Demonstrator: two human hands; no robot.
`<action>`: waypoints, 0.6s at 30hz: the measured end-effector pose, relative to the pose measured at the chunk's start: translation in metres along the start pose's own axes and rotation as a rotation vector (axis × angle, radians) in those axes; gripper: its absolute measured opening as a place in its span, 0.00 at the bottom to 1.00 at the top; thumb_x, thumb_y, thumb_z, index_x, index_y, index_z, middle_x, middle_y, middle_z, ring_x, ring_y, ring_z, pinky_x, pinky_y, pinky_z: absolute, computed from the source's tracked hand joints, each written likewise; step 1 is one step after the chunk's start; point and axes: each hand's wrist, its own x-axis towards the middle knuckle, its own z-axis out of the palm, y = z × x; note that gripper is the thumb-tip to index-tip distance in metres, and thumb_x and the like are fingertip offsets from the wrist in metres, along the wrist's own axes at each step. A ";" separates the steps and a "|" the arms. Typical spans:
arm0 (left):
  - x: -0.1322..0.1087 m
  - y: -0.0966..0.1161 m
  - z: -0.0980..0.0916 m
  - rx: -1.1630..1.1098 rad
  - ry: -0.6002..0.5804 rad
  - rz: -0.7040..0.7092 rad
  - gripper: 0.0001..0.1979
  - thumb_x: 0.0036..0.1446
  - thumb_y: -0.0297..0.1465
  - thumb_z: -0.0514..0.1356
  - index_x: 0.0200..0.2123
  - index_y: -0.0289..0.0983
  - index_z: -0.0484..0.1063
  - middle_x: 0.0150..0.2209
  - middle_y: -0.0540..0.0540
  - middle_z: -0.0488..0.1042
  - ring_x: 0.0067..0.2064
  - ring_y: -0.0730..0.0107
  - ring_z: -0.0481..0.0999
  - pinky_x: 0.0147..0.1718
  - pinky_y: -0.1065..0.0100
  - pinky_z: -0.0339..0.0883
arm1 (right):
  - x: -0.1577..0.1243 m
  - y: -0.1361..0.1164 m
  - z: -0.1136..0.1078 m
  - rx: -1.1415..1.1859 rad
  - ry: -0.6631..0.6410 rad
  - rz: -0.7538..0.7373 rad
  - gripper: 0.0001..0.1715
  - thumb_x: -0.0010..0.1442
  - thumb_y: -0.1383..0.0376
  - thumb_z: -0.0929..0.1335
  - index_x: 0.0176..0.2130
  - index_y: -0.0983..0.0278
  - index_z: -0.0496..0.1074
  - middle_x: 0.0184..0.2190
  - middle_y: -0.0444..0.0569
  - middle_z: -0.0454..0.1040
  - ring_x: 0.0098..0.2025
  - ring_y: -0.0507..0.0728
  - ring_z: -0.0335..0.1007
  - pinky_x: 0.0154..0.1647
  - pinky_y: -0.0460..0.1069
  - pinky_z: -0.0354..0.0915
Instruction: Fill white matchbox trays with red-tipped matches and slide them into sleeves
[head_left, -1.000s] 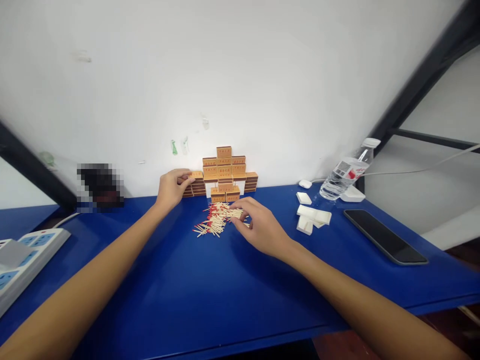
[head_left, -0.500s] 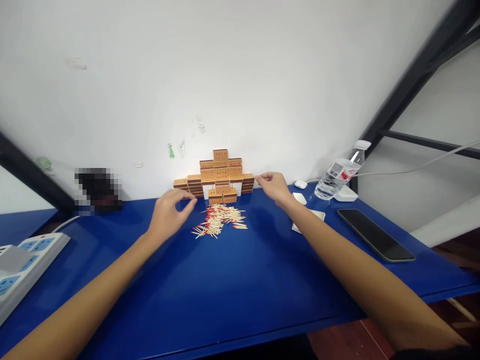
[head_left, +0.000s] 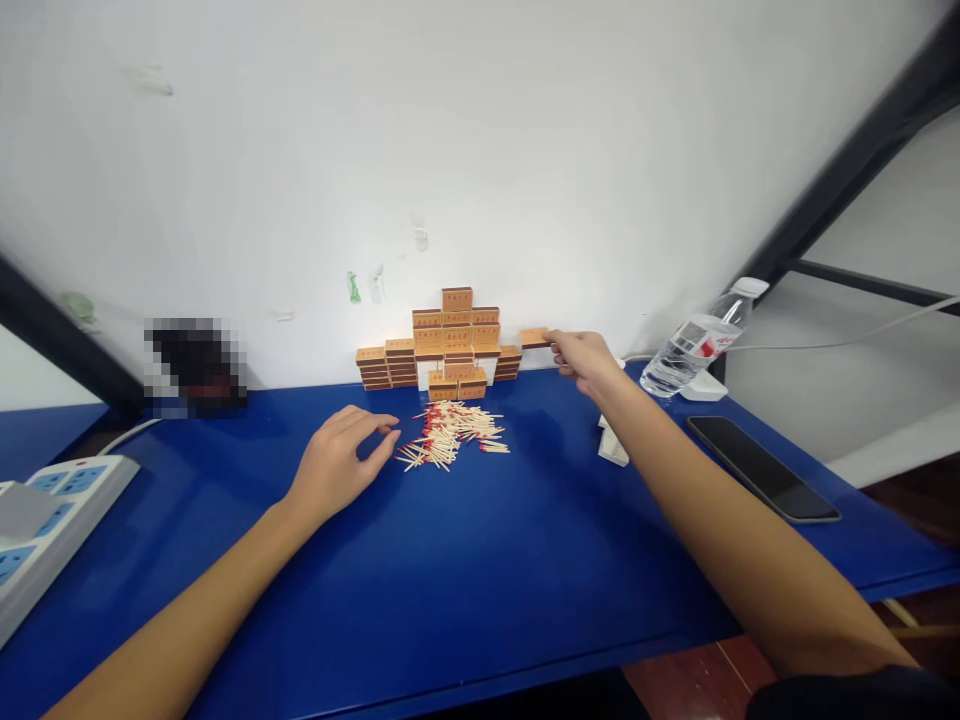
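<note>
My right hand (head_left: 583, 357) pinches a matchbox (head_left: 534, 338) by its right end, held up just right of the stacked boxes and apart from them. Against the wall stands a stepped structure of orange matchboxes (head_left: 456, 335), tallest in the middle, with a single box on top and lower stacks at both sides. Loose red-tipped matches (head_left: 454, 432) lie in a heap in front of it. Left of that heap, my left hand (head_left: 345, 455) hovers or rests near the table with thumb and fingers apart, nothing between them.
On the blue table (head_left: 450, 580), a power strip (head_left: 67, 520) lies at the left. To the right are a tilted water bottle (head_left: 705, 338), a black phone (head_left: 761, 468) and small white pieces (head_left: 613, 447). A pixelated dark object (head_left: 196, 365) stands by the wall.
My right hand has lifted a matchbox from the right side of the structure and drawn it up and rightward. My left hand has moved slightly down, away from the boxes. The view has shifted a little.
</note>
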 end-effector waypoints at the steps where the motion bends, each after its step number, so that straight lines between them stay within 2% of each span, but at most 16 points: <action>1: -0.001 0.002 0.001 -0.001 -0.002 0.007 0.08 0.69 0.32 0.62 0.48 0.40 0.79 0.38 0.46 0.83 0.40 0.61 0.80 0.46 0.56 0.74 | -0.011 0.003 -0.004 -0.003 -0.018 -0.014 0.21 0.71 0.57 0.71 0.58 0.65 0.73 0.54 0.54 0.76 0.49 0.59 0.77 0.48 0.58 0.77; 2: -0.002 0.006 0.002 -0.004 -0.006 0.015 0.08 0.69 0.32 0.62 0.48 0.39 0.79 0.38 0.46 0.83 0.40 0.62 0.80 0.45 0.56 0.74 | -0.025 0.006 -0.007 -0.008 -0.055 -0.032 0.17 0.73 0.57 0.68 0.52 0.68 0.75 0.48 0.55 0.78 0.41 0.55 0.77 0.39 0.51 0.75; 3: -0.003 0.010 0.003 -0.009 -0.011 0.024 0.08 0.69 0.32 0.62 0.48 0.39 0.79 0.38 0.46 0.83 0.40 0.62 0.79 0.45 0.56 0.74 | -0.040 0.010 -0.009 -0.016 -0.110 -0.045 0.16 0.74 0.58 0.67 0.45 0.69 0.77 0.40 0.54 0.79 0.32 0.52 0.73 0.29 0.46 0.69; 5: -0.005 0.021 0.005 -0.021 -0.036 0.053 0.08 0.68 0.34 0.63 0.48 0.39 0.78 0.38 0.46 0.83 0.39 0.62 0.79 0.45 0.56 0.74 | -0.076 0.020 -0.005 -0.034 -0.303 -0.066 0.16 0.69 0.59 0.70 0.33 0.68 0.77 0.29 0.49 0.78 0.23 0.48 0.63 0.19 0.44 0.56; 6: -0.007 0.027 0.006 -0.029 -0.062 0.073 0.09 0.67 0.36 0.64 0.47 0.39 0.78 0.39 0.45 0.83 0.39 0.62 0.79 0.45 0.56 0.74 | -0.095 0.024 -0.001 -0.045 -0.420 -0.072 0.15 0.66 0.59 0.73 0.31 0.66 0.77 0.26 0.48 0.78 0.21 0.48 0.61 0.18 0.44 0.54; 8: -0.009 0.038 0.007 -0.044 -0.146 0.130 0.17 0.65 0.41 0.67 0.51 0.37 0.76 0.40 0.43 0.82 0.40 0.59 0.78 0.44 0.54 0.74 | -0.127 0.033 0.012 -0.059 -0.608 -0.086 0.14 0.60 0.59 0.76 0.29 0.65 0.78 0.26 0.48 0.80 0.21 0.49 0.64 0.21 0.45 0.57; 10: -0.011 0.048 0.008 -0.052 -0.221 0.176 0.25 0.62 0.46 0.69 0.54 0.35 0.75 0.43 0.40 0.82 0.43 0.56 0.78 0.45 0.52 0.75 | -0.149 0.039 0.025 -0.068 -0.797 -0.123 0.14 0.60 0.57 0.76 0.29 0.63 0.77 0.27 0.47 0.82 0.21 0.50 0.64 0.23 0.46 0.59; 12: -0.013 0.053 0.009 -0.056 -0.262 0.201 0.27 0.59 0.48 0.70 0.52 0.35 0.76 0.43 0.40 0.81 0.44 0.54 0.78 0.46 0.50 0.75 | -0.158 0.041 0.037 -0.079 -0.865 -0.138 0.15 0.62 0.55 0.75 0.31 0.63 0.75 0.28 0.47 0.83 0.21 0.50 0.63 0.23 0.46 0.60; 14: -0.014 0.053 0.010 -0.046 -0.303 0.193 0.23 0.59 0.47 0.69 0.48 0.37 0.78 0.41 0.41 0.80 0.42 0.55 0.78 0.44 0.50 0.75 | -0.154 0.038 0.043 -0.121 -0.881 -0.162 0.16 0.64 0.53 0.73 0.32 0.62 0.75 0.29 0.47 0.83 0.21 0.50 0.64 0.23 0.47 0.61; 16: -0.015 0.050 0.012 -0.031 -0.341 0.170 0.17 0.61 0.44 0.68 0.44 0.38 0.78 0.39 0.42 0.79 0.40 0.56 0.77 0.41 0.52 0.75 | -0.139 0.031 0.042 -0.223 -0.886 -0.241 0.18 0.66 0.52 0.71 0.32 0.62 0.77 0.30 0.48 0.84 0.22 0.51 0.67 0.24 0.47 0.63; 18: -0.015 0.046 0.012 -0.029 -0.353 0.156 0.13 0.63 0.41 0.66 0.42 0.38 0.78 0.39 0.42 0.79 0.40 0.56 0.77 0.41 0.53 0.75 | -0.117 0.023 0.033 -0.390 -0.795 -0.396 0.21 0.69 0.51 0.69 0.31 0.62 0.78 0.29 0.49 0.83 0.24 0.53 0.71 0.26 0.48 0.65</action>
